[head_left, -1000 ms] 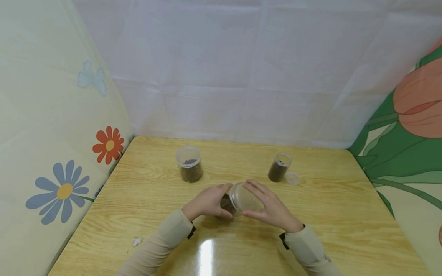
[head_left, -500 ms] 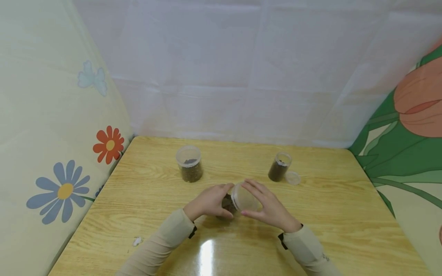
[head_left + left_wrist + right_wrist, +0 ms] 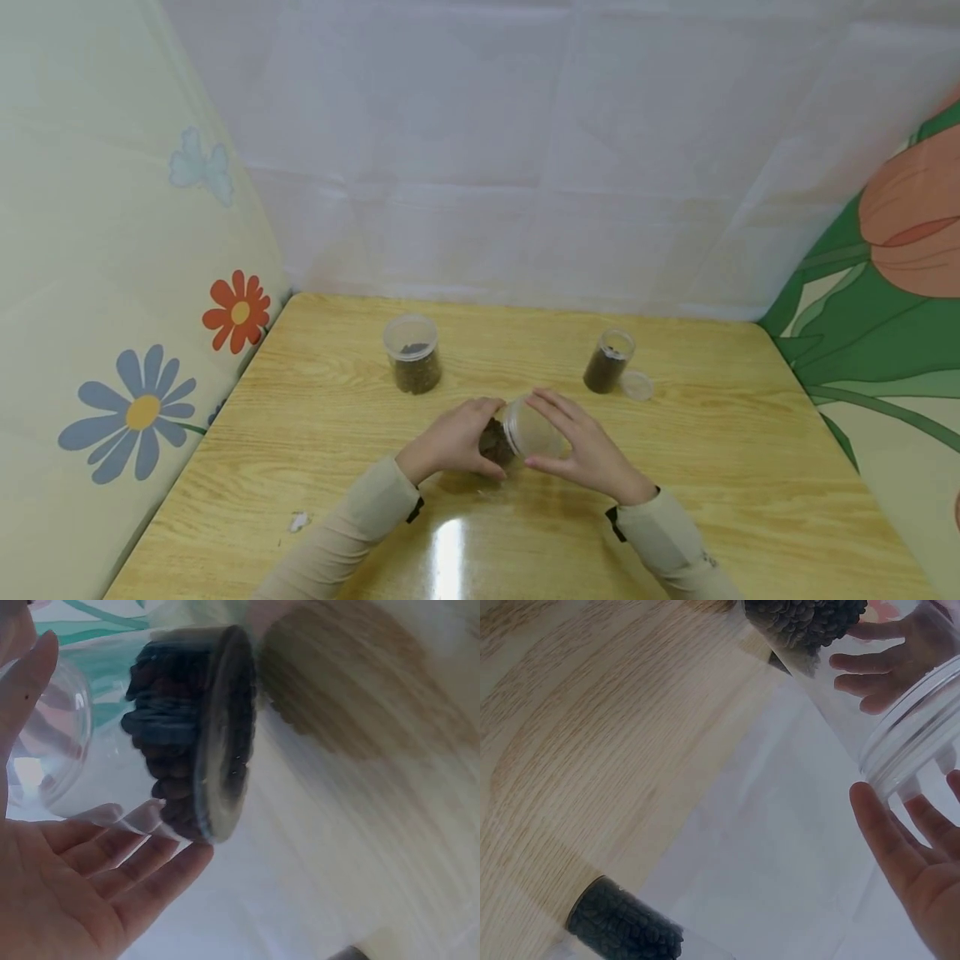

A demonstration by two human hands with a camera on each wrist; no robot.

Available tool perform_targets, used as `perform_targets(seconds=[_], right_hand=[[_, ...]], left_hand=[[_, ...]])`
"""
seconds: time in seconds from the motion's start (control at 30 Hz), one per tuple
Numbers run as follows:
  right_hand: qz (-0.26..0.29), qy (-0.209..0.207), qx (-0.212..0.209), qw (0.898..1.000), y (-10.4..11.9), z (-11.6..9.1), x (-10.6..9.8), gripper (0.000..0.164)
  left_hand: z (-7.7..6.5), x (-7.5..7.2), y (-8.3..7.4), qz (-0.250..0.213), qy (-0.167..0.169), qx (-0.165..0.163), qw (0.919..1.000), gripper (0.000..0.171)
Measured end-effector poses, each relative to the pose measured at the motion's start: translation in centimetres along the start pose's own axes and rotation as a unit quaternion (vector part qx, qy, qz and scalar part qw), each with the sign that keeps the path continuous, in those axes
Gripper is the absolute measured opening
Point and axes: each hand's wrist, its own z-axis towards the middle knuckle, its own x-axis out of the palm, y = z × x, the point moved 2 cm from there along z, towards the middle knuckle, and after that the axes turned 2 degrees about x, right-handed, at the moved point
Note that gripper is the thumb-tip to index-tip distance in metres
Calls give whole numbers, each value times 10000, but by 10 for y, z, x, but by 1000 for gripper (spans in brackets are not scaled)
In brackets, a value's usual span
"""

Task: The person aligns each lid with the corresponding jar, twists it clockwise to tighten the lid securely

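Observation:
A clear jar, part filled with dark, seed-like pieces, lies tilted low over the table, its top toward the right. My left hand grips the jar's body, thumb on the near side and fingers on the far side. Over the jar's top end is a clear, ridged lid. My right hand holds that lid, its thumb and fingers spread around the rim. In the right wrist view, the lid sits between thumb and fingers, and the left fingers show through the clear wall.
A wide clear jar with dark contents stands at the back left of the wooden table. At the back right stands a slimmer jar, a small round lid beside it. A white scrap lies front left.
Both hands keep their hold with barely any movement. Slightly more of the jar's dark contents shows between my left thumb and fingers.

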Motion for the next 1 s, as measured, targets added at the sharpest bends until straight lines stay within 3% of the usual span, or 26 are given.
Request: perform_targets(seconds=[0.33,1.0], right_hand=[[-38,30,37,10000,1,1,0,75],[184,99,208,9996,2,1,1,76]], left_hand=[[-1,8,5,-205,-80,-1,9998,94],[1,8,3,-255,-89,188,9995,90]])
